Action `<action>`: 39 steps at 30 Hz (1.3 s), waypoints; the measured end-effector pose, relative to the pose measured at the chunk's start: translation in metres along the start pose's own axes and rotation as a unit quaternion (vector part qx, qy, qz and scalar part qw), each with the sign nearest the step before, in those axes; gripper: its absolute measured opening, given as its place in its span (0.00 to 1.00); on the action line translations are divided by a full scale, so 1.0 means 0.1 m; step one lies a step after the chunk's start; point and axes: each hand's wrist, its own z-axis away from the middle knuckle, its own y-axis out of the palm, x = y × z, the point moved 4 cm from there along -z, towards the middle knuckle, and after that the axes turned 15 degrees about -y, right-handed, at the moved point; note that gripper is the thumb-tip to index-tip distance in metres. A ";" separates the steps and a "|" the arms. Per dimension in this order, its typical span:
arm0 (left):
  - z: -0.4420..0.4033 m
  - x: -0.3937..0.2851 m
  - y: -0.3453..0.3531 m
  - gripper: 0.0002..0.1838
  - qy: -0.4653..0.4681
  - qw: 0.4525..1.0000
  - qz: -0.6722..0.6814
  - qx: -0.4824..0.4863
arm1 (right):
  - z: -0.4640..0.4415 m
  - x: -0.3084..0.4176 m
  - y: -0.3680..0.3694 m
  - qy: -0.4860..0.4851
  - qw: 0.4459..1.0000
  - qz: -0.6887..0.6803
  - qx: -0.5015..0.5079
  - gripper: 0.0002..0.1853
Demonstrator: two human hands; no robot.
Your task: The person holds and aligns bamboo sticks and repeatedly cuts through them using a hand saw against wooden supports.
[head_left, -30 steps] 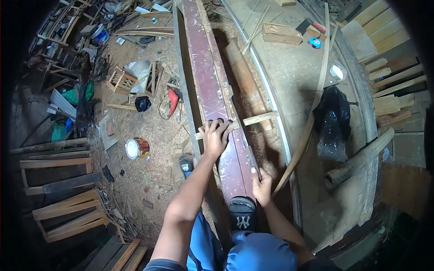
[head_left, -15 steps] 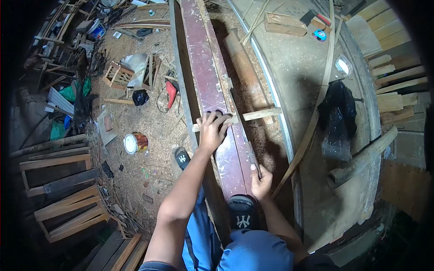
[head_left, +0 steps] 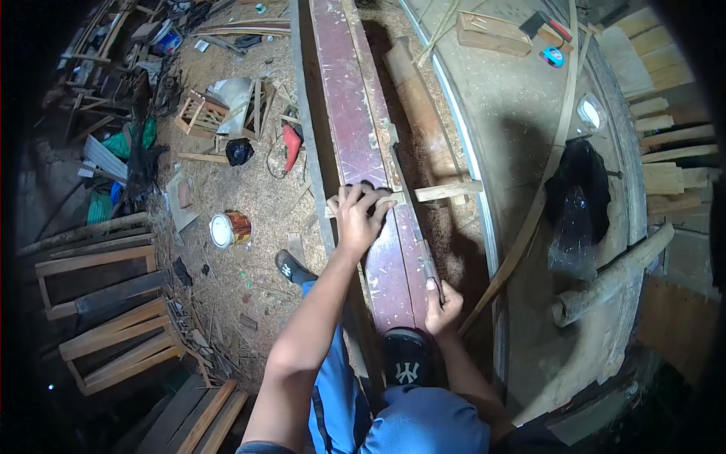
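Observation:
A pale wood strip (head_left: 450,190) lies crosswise over a long maroon plank (head_left: 348,98). My left hand (head_left: 358,216) presses on the strip with its fingers curled over it. In my right hand (head_left: 442,304), nearer my body, is the handle of what looks like a handsaw (head_left: 412,198). Its dark blade, seen almost edge-on, runs forward along the plank's right side and crosses the strip. The hand hides most of the handle. One sandalled foot (head_left: 404,359) stands on the near end of the plank.
To the right, a pale panel (head_left: 499,98) carries a wooden box (head_left: 494,34), a blue tape measure (head_left: 553,56), a black plastic bag (head_left: 578,189) and a pipe-like piece (head_left: 612,280). On the left floor are a paint can (head_left: 229,229), a red-handled tool (head_left: 291,146) and wooden frames (head_left: 102,265).
The view has shifted slightly, so most things appear further right. My left foot on the floor has moved a little left. Both hands keep their hold, with little visible movement along the plank.

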 end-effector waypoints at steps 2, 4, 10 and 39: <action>-0.02 -0.01 0.02 0.12 0.004 1.000 0.000 0.000 | 0.01 -0.05 0.03 -0.002 1.000 -0.010 -0.001 0.23; -0.01 0.02 0.01 0.12 -0.001 1.000 -0.001 0.006 | 0.03 -0.01 0.04 0.005 1.000 -0.019 -0.005 0.24; -0.07 0.07 0.00 0.14 0.006 0.998 0.016 0.055 | 0.09 0.04 0.04 0.008 1.000 -0.007 0.005 0.19; -0.03 0.11 -0.07 0.15 0.039 0.999 0.010 0.035 | 0.01 0.03 0.18 -0.020 0.999 0.033 -0.007 0.19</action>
